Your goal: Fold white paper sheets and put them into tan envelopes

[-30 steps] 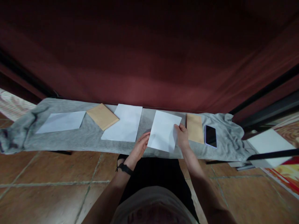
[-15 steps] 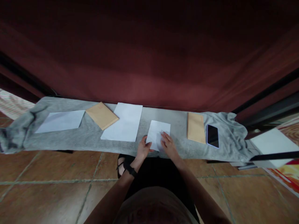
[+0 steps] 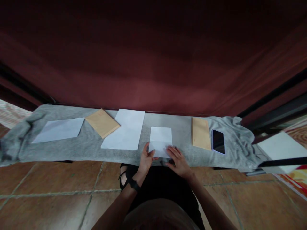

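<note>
A small white sheet of paper (image 3: 160,138), which looks folded, lies on the grey cloth (image 3: 165,119) in front of me. My left hand (image 3: 146,159) pinches its lower left corner, thumb on top and some fingers tucked beneath. On the other side, my right hand (image 3: 179,163) rests with outstretched fingers against the paper's lower right edge. Left of it lies a larger white sheet (image 3: 129,131), partly covered by a tan envelope (image 3: 102,123). To the right is a stack of tan envelopes (image 3: 200,133).
A phone (image 3: 218,141) with a dark screen lies right of the envelopes. Another white sheet (image 3: 59,129) is at the far left. A dark red curtain-like surface (image 3: 153,76) rises behind the narrow cloth-covered surface. Tiled floor (image 3: 59,207) shows below.
The small paper has turned straighter and shifted slightly nearer me. My right hand has slid from the paper's middle to its lower right edge. My left hand keeps its corner grip.
</note>
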A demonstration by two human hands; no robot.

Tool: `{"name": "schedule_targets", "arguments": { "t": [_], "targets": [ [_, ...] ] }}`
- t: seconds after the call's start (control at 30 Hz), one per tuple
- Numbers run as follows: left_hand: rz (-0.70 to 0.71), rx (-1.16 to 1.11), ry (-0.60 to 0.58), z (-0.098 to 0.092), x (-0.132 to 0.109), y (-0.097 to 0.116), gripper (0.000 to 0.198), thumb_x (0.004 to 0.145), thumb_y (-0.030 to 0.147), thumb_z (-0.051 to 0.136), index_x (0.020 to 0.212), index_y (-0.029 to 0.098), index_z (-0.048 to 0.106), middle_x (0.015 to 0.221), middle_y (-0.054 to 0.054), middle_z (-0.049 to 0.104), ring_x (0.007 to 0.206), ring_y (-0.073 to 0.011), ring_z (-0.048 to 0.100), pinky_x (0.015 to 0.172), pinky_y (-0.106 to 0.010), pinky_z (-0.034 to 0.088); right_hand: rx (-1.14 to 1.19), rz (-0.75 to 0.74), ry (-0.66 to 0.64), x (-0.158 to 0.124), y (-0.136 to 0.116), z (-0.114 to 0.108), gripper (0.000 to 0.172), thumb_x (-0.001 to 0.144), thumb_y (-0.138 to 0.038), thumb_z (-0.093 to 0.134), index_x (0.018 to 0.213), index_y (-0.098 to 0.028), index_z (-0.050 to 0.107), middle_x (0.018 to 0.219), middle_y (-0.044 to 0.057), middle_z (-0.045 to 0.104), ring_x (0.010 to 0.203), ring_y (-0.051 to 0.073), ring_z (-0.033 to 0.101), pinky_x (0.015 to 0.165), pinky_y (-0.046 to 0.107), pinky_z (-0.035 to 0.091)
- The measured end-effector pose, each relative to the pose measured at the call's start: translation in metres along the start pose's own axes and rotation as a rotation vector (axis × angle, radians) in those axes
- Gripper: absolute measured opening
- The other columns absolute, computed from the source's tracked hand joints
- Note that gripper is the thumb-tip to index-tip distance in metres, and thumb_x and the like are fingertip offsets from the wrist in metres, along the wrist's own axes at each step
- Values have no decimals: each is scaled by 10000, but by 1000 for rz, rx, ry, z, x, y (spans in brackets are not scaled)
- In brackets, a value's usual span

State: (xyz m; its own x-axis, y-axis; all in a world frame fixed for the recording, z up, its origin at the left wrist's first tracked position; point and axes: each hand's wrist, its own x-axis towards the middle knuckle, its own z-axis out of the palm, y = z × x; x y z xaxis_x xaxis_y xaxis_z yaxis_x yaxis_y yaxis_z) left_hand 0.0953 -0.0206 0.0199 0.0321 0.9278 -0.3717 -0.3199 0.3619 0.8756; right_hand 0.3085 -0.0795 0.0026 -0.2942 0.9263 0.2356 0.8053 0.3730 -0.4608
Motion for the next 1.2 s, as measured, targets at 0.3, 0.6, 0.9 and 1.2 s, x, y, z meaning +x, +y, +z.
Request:
{"name": "schedule_targets", "arguments": {
  "t": [0.3, 0.6, 0.9, 1.2],
  "targets": [
    [270, 448, 67, -13, -3, 15, 248, 819, 389, 761, 1013, 244, 708, 1000, -109, 714, 1197, -351, 616, 972, -406, 509, -59, 9, 33, 11, 2, 8, 674, 836, -3, 516, 1450, -280, 551, 1527, 43, 526, 1413, 212, 496, 1218, 478, 382],
    [601, 1226, -408, 68, 43, 3, 470, 974, 330, 462, 1410, 192, 571, 1584, -140, 438, 1529, -356, 258, 1244, -610, 92, -68, 17, 52, 11, 1, 12, 563, 803, -60, 515, 1321, -219, 669, 1430, 97, 621, 1377, 245, 532, 1212, 499, 378],
    [642, 1216, -381, 57, 85, -7, 578, 977, 406, 468, 1517, 200, 451, 1650, -116, 321, 1557, -308, 194, 1266, -536, 62, -87, 28, 82, 11, -1, 14, 540, 867, -105, 504, 1371, -249, 634, 1456, 68, 602, 1360, 230, 552, 1203, 495, 395],
    [586, 1080, -227, 4, 67, -1, 640, 967, 474, 490, 1519, 154, 447, 1654, -148, 294, 1563, -311, 167, 1272, -493, 19, -84, 10, 64, 8, 5, 15, 561, 894, -106, 499, 1430, -252, 577, 1486, 60, 573, 1389, 233, 523, 1208, 502, 390]
  ]
}}
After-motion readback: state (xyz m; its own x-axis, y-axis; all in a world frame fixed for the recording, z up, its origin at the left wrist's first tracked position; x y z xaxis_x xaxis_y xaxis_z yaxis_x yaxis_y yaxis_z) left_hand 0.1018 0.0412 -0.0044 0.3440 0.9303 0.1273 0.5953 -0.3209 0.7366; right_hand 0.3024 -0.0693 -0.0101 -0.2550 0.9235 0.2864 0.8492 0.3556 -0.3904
